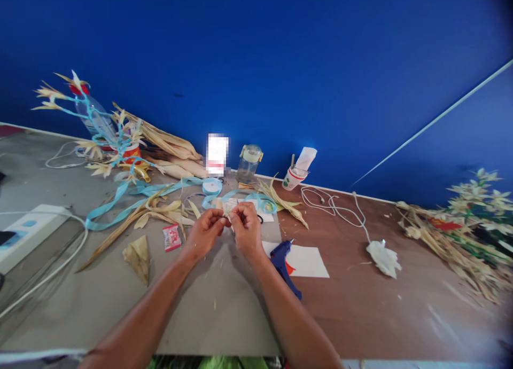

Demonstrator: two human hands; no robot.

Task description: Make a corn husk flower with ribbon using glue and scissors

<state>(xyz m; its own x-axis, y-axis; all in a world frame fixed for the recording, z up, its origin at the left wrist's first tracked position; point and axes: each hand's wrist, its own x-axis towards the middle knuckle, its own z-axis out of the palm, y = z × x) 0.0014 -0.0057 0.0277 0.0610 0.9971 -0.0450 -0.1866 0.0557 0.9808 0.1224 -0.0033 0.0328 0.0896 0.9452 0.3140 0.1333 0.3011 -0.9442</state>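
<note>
My left hand (206, 231) and my right hand (246, 227) meet over the grey mat (120, 299), fingers pinched together on a small pale piece of dried corn husk (227, 213) held between them. Light blue ribbon (120, 195) trails across the mat from a ribbon spool (211, 186) just beyond my hands. Loose husk strips (158, 211) lie to the left of my hands. A blue glue gun (284, 265) rests by my right forearm on a white sheet (308, 262).
A bottle with husk flowers and ribbon (94, 123) stands far left beside whole husks (172, 147). A glass jar (248, 163), a paper cup (293, 177), a white cable (340, 206), a power strip (28, 233) and husk flowers (460, 225) at the right surround the spot.
</note>
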